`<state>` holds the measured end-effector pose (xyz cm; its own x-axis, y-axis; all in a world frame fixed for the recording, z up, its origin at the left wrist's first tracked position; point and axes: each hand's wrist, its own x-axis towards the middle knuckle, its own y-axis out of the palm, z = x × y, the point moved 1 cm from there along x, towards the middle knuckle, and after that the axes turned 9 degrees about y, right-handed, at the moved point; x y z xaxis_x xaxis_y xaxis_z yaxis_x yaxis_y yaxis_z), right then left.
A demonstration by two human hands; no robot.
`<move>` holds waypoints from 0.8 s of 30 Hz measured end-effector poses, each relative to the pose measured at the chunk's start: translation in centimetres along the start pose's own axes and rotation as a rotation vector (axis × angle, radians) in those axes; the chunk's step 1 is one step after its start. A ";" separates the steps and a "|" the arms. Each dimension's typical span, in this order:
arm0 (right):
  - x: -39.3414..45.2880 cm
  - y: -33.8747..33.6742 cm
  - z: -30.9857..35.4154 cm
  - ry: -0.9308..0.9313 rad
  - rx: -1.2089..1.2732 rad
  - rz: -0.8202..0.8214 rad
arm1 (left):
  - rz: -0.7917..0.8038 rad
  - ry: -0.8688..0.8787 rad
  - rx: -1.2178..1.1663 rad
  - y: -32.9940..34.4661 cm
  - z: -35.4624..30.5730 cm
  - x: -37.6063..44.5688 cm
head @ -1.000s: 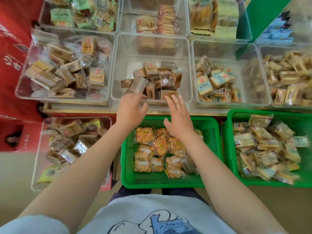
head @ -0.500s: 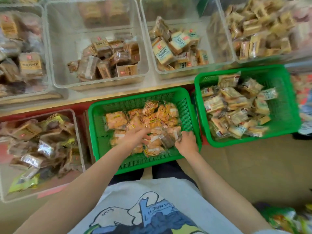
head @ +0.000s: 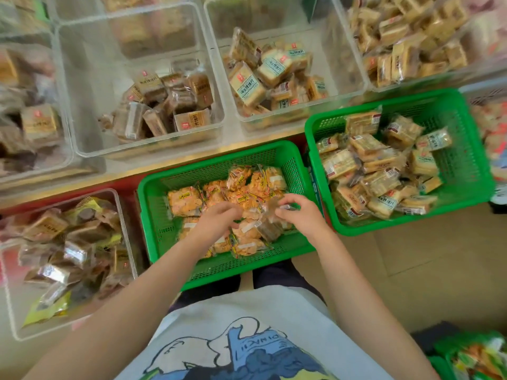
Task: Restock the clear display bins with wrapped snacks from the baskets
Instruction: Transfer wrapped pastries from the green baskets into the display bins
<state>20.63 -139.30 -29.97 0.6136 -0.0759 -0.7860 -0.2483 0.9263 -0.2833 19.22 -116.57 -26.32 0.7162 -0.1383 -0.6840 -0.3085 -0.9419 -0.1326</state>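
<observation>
Green basket point(head: 153, 215): both hands' grip on blurred wrappers, hold unclear.

The baskets point(head: 153, 215) are green plastic with a perforated mesh wall, smooth and slightly shiny at the rim. The bins point(head: 216, 78) are clear hard plastic, glossy, with reflections on their walls. The snacks point(head: 247, 198) lie in thin, crinkled transparent film that catches the light; some bear paper-like printed labels. The shelf edge point(head: 82, 171) under the bins looks like pale metal with a dull sheen. The shirt point(head: 219, 325) is matt white cloth with a printed picture. The floor point(head: 411, 256) looks smooth and matt tan.
</observation>
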 end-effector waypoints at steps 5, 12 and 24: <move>-3.5 1.0 6.4 0.055 0.599 0.509 | 0.045 0.276 0.075 -2.3 -2.6 -2.1; -4.0 6.8 13.9 0.077 0.358 0.359 | -0.277 0.277 -0.215 -8.4 -4.8 -4.7; -0.6 12.4 19.0 -0.642 -0.955 -0.297 | -0.438 0.143 -0.413 -18.6 -7.3 -0.2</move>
<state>31.44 -120.76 -22.59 0.9373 0.2096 -0.2785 -0.3245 0.2328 -0.9168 29.42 -101.24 -18.50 0.8071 0.2750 -0.5225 0.2801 -0.9573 -0.0711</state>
